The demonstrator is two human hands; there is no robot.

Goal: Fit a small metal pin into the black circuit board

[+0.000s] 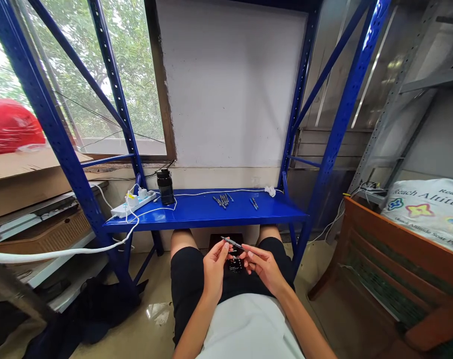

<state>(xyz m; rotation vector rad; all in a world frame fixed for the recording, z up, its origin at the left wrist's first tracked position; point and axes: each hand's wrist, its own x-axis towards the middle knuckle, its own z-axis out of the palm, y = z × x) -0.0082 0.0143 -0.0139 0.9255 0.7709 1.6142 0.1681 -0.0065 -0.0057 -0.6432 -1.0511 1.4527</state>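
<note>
A slim dark pen (233,243) is held level between my two hands, above my lap and just in front of the shelf edge. My left hand (214,262) pinches its left end between thumb and fingers. On the other end, my right hand (262,264) has its thumb and fingertips closed. Beyond them on the blue shelf, a small pile of similar pens (221,200) lies near the middle. Two or so more pens (254,203) lie apart, farther right.
A black bottle (165,187) and a white power strip (133,203) with cables stand at the shelf's left. Crumpled white tissue (270,191) lies at the back right. Blue rack posts (337,119) rise on both sides. A wooden chair (383,244) bearing a white bag stands right.
</note>
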